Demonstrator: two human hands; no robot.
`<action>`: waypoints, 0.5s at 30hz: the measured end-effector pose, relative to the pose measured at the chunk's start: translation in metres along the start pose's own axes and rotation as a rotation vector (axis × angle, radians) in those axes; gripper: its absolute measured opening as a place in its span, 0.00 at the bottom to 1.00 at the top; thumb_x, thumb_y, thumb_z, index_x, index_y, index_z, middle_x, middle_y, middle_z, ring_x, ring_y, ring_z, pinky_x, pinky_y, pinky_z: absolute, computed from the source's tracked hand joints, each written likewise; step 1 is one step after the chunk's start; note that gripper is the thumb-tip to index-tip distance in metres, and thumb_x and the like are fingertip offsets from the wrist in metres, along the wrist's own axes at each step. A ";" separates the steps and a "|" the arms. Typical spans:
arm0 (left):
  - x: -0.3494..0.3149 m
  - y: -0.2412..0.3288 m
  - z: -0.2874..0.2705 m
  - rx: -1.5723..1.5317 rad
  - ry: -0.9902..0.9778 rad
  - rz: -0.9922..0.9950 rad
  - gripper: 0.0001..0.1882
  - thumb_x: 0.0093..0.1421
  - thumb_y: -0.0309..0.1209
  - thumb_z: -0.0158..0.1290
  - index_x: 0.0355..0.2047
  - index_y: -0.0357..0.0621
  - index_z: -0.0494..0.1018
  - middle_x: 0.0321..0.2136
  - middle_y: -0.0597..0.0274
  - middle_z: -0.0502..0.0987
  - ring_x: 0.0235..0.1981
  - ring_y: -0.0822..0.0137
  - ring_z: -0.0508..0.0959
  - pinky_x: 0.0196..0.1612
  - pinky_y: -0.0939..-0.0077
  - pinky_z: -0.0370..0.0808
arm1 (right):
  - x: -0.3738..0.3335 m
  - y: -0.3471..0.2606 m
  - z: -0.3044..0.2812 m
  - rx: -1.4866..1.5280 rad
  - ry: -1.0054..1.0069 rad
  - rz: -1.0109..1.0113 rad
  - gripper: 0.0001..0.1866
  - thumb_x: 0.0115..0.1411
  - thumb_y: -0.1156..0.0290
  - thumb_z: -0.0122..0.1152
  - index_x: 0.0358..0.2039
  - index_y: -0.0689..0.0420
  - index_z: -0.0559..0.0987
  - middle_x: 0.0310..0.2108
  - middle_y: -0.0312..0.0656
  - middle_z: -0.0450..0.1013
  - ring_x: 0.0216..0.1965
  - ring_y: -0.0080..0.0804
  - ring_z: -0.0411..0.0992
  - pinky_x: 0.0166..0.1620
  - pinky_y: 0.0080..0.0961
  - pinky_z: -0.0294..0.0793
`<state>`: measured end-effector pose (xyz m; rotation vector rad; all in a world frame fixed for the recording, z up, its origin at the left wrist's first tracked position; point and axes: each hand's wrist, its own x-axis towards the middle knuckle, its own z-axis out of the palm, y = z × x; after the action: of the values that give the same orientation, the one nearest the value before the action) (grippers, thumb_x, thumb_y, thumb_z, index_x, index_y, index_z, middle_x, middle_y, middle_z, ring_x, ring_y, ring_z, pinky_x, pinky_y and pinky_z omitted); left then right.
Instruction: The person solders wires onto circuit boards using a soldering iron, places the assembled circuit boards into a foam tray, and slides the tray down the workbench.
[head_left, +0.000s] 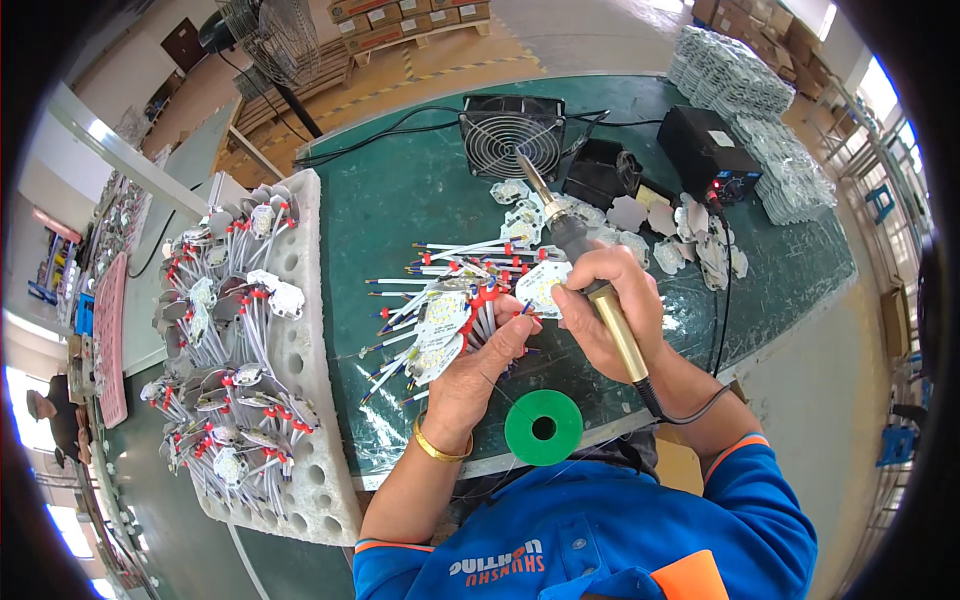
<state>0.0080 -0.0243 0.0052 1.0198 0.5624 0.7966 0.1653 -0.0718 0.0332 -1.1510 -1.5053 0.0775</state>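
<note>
My right hand (pixel 618 315) is closed around a soldering iron (pixel 575 240) with a dark grip and brass-coloured end, its tip pointing up and away. The thumb and forefinger of that hand also pinch a white LED board (pixel 543 288). Just left of it, my left hand (pixel 478 375) pinches white wires with a red fitting at the board's lower edge; the exact grip is partly hidden by fingers. Beyond the left hand lies a heap of wired LED boards (pixel 440 312). A green spool of solder wire (pixel 519 446) rests by the table's near edge, with thin wire running from it.
A white foam tray (pixel 335 470) full of wired boards stands on the left. At the back are a square fan (pixel 512 140), a black soldering station (pixel 705 150) with a cable, and stacked panels (pixel 740 75). Loose boards (pixel 700 230) lie beyond my right hand.
</note>
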 end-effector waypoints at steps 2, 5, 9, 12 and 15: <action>0.000 -0.002 0.000 0.008 0.027 0.067 0.11 0.53 0.26 0.55 0.37 0.40 0.70 0.29 0.66 0.74 0.30 0.76 0.74 0.31 0.85 0.70 | 0.003 -0.002 0.001 0.000 -0.035 -0.079 0.11 0.44 0.84 0.57 0.28 0.58 0.67 0.21 0.39 0.67 0.20 0.34 0.64 0.23 0.25 0.64; -0.002 -0.004 -0.003 0.091 0.086 0.107 0.11 0.52 0.24 0.55 0.37 0.40 0.70 0.28 0.68 0.74 0.29 0.78 0.72 0.30 0.87 0.71 | 0.003 0.001 0.007 0.009 -0.042 -0.126 0.13 0.46 0.82 0.60 0.29 0.57 0.66 0.18 0.39 0.65 0.17 0.30 0.62 0.21 0.23 0.59; -0.003 -0.001 -0.001 0.053 0.089 0.112 0.10 0.52 0.23 0.55 0.36 0.40 0.71 0.28 0.69 0.73 0.27 0.80 0.71 0.30 0.87 0.71 | 0.007 0.000 0.005 -0.027 -0.086 -0.158 0.13 0.45 0.82 0.60 0.29 0.57 0.66 0.16 0.38 0.65 0.16 0.30 0.62 0.20 0.24 0.60; -0.003 0.000 -0.001 0.104 0.109 0.133 0.10 0.52 0.23 0.55 0.36 0.40 0.72 0.28 0.69 0.73 0.27 0.80 0.72 0.30 0.87 0.70 | 0.007 -0.001 0.005 -0.021 -0.110 -0.147 0.13 0.45 0.83 0.59 0.29 0.57 0.66 0.15 0.37 0.64 0.15 0.30 0.62 0.19 0.23 0.60; -0.004 0.001 -0.001 0.078 0.096 0.131 0.09 0.52 0.24 0.56 0.35 0.40 0.72 0.28 0.70 0.74 0.27 0.81 0.71 0.29 0.87 0.70 | 0.008 -0.003 0.006 -0.019 -0.088 -0.171 0.13 0.45 0.83 0.59 0.29 0.57 0.66 0.15 0.37 0.64 0.15 0.29 0.62 0.19 0.23 0.59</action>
<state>0.0048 -0.0265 0.0055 1.1031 0.6171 0.9498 0.1605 -0.0646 0.0390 -1.0410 -1.6803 -0.0031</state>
